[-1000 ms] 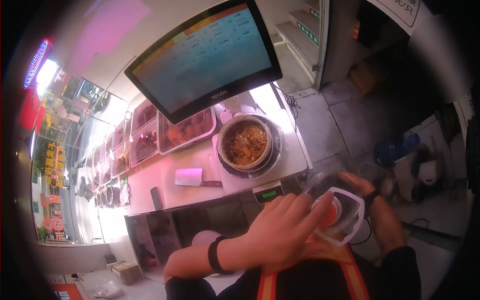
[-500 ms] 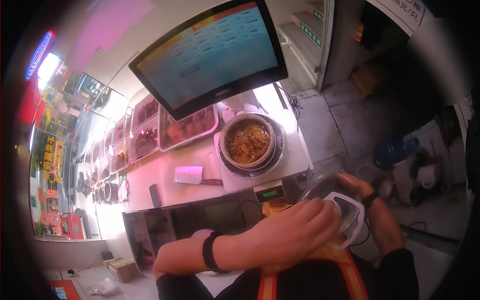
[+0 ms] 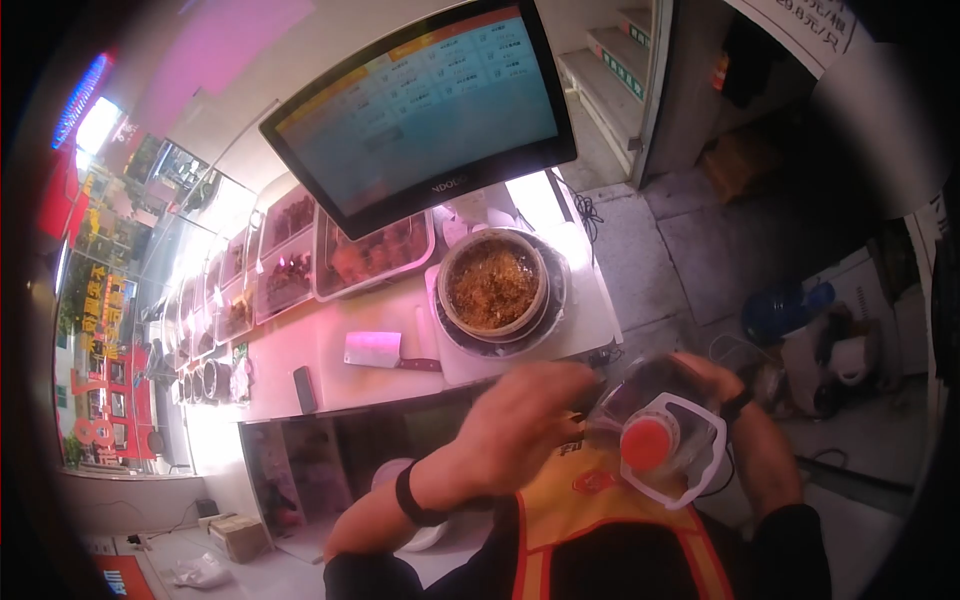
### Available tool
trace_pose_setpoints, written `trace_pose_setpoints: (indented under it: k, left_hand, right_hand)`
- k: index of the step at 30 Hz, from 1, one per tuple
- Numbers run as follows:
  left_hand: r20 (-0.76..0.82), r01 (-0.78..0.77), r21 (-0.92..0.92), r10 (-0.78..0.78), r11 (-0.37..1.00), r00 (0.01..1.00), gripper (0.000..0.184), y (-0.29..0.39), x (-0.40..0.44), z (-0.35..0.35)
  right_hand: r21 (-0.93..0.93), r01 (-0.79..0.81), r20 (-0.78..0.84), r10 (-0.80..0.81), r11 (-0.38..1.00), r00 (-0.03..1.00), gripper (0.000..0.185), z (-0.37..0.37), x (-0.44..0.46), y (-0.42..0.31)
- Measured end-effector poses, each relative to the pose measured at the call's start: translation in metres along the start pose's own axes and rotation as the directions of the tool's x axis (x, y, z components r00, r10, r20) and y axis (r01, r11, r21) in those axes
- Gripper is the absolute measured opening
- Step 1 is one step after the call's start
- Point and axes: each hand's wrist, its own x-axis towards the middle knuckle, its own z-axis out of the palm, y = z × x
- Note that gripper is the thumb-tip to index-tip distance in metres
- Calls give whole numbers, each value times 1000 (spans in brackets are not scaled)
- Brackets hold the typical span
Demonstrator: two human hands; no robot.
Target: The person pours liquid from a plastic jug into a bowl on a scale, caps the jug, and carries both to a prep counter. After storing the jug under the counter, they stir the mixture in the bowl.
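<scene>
A clear plastic jug with a red cap and a white carrying handle is in front of my apron, its cap facing up toward me. My right hand grips the jug on its far right side; part of the fingers is hidden behind it. My left hand is to the left of the jug, apart from the cap. Motion smears its fingers, so whether they hold anything does not show. Beyond both hands a round tub of brown crumbly food stands on the counter.
A cleaver and a phone lie on the counter. A large touch screen hangs over trays of meat. A scale display in the earlier position is now mostly behind my left hand.
My left hand has come off the top of the jug and moved left, and the red cap now shows. My right hand keeps its grip on the jug.
</scene>
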Motion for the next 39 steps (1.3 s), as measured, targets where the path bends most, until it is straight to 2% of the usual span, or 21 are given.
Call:
trace_pose_setpoints:
  k: [1,2,3,4,5,6,8,9,11,13,14,16,19,23,29,31,34,38,39]
  left_hand:
    - [-189,444,-152,-467,883,864,26,-20,-23,3]
    - [-347,531,-447,-687,720,638,20,-58,-35,3]
    - [-363,566,-593,-817,573,447,26,-87,-46,-4]
    - [-360,569,-592,-819,571,447,26,-104,-55,-10]
    - [-166,534,-779,-929,329,331,30,-118,-63,-16]
    - [62,454,-889,-971,52,232,33,-126,-67,-18]
    - [69,504,-862,-972,55,225,38,-139,-69,-9]
    - [128,512,-859,-959,20,252,38,-147,-68,-7]
    - [195,525,-851,-939,-19,282,38,-158,-68,-5]
    - [210,517,-853,-954,-71,215,30,-157,-57,-5]
    - [219,519,-851,-951,-78,217,30,-162,-59,-3]
    - [173,471,-882,-939,-14,296,25,-172,-62,-2]
    - [129,405,-914,-946,2,296,19,-171,-59,2]
    - [125,390,-921,-944,4,304,17,-175,-60,10]
    - [10,343,-935,-959,92,285,14,-177,-47,15]
    - [-2,340,-936,-972,85,235,13,-173,-45,13]
    - [-49,315,-940,-962,135,268,15,-162,-48,7]
    - [-96,253,-954,-963,161,253,19,-134,-40,2]
    - [-162,282,-925,-935,256,317,21,-131,-47,3]
  right_hand:
    - [-16,43,23,-43,999,999,37,1,-1,1]
    - [-12,50,23,-50,999,998,37,12,-11,-6]
    - [-174,205,-13,-210,963,978,37,33,-30,-17]
    - [-189,245,-19,-253,951,967,37,34,-34,-15]
    - [-205,284,-25,-295,937,955,37,36,-39,-13]
    - [-222,322,-31,-336,920,941,38,37,-43,-11]
    - [-80,343,7,-344,936,939,38,36,-47,-6]
    - [-9,353,25,-353,935,935,39,35,-47,-5]
    - [25,351,13,-352,936,936,39,36,-51,-1]
    - [18,342,-17,-342,940,940,38,39,-57,1]
    - [13,335,-34,-335,942,942,38,39,-59,2]
    - [3,323,-64,-322,946,944,38,43,-62,5]
    - [-10,300,-108,-299,954,948,38,50,-66,9]
    - [-25,265,-171,-265,964,949,38,59,-68,14]
    - [-32,215,-267,-216,976,939,37,68,-74,21]
    - [-36,201,-294,-202,979,934,37,67,-74,21]
    - [-33,169,-346,-170,985,923,37,61,-78,24]
    - [-30,103,-418,-106,994,902,37,35,-80,22]
    - [-19,80,-428,-81,997,900,37,23,-77,22]
